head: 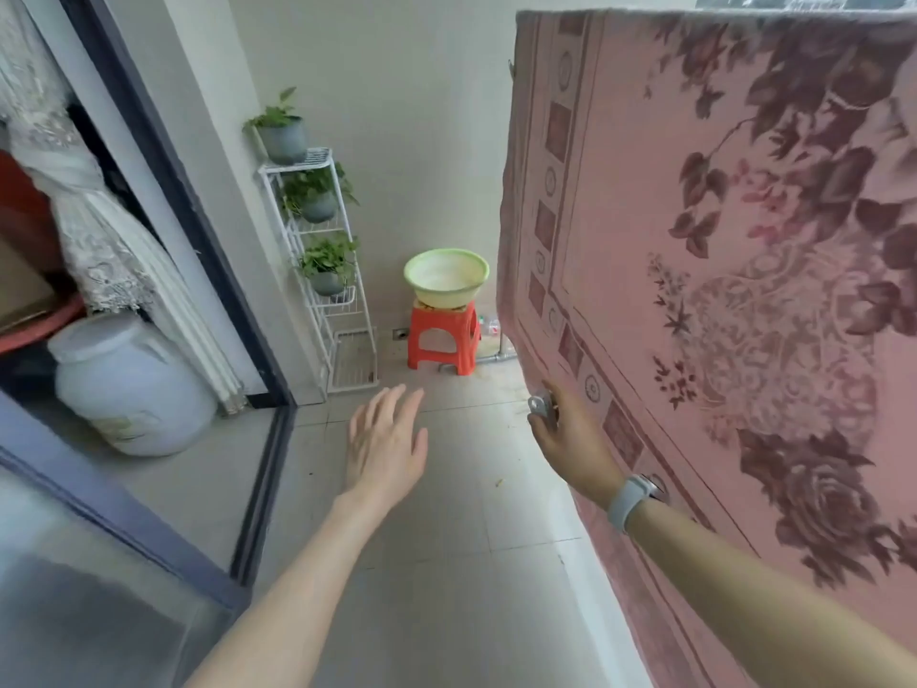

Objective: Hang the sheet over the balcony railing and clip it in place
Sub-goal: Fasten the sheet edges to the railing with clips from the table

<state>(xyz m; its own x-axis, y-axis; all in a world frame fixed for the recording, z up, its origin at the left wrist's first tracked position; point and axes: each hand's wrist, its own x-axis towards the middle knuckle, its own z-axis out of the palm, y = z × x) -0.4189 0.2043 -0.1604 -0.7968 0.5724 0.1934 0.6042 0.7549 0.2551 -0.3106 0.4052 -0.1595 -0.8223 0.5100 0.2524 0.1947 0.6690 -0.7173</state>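
A pink sheet (719, 240) with dark floral print hangs down the right side, draped over the railing, which it hides; its top edge runs along the upper right. My right hand (570, 439), with a grey watch on the wrist, grips a small silver metal clip (542, 405) close to the sheet's lower left edge. Stretched out over the floor tiles, my left hand (387, 439) has straight fingers, holds nothing and is well left of the sheet.
A white wire plant rack (322, 270) with three potted plants stands against the far wall. Beside it a green basin (446, 278) sits on an orange stool (444, 340). A sliding glass door frame (268, 469) and a white jar (129, 384) are at the left.
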